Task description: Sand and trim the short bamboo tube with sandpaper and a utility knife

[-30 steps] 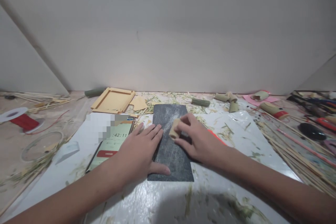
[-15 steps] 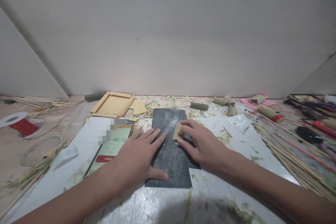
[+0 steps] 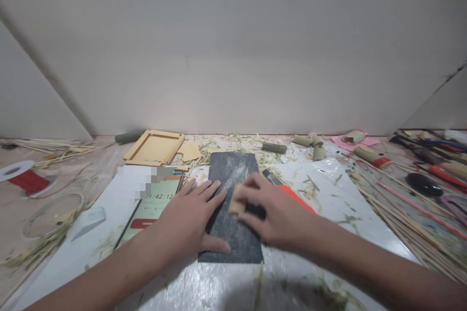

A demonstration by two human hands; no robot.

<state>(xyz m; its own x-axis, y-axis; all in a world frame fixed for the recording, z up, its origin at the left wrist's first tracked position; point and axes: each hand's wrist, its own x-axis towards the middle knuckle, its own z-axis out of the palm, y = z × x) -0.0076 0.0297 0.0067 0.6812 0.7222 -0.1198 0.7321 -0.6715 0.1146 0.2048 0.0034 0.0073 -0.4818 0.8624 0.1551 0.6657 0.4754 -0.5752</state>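
A dark sheet of sandpaper (image 3: 245, 251), dusted with pale powder, lies lengthwise on the white paper before me. My left hand (image 3: 191, 218) rests flat with spread fingers, pinning its left side. Between the thumb and fingers of my right hand (image 3: 268, 209) is a small pale bamboo piece (image 3: 237, 201), against the middle of the sandpaper; both are slightly blurred. Partly hidden behind my right hand lies a bright red-orange object (image 3: 298, 198), with a dark strip (image 3: 270, 178) near it. A phone (image 3: 155, 198) showing a timer lies beside my left hand.
At the back stand a shallow wooden frame (image 3: 155, 149), a green bamboo piece (image 3: 274, 147) and cut bamboo tubes (image 3: 318, 152). A red thread spool (image 3: 27, 180) is at left. Thin sticks (image 3: 397, 223) and tools (image 3: 445, 175) lie at right. Shavings (image 3: 233, 142) are scattered about.
My right hand has slid the bamboo piece toward me and slightly left along the sandpaper. The red-orange object has come into sight behind it. My left hand stays in place.
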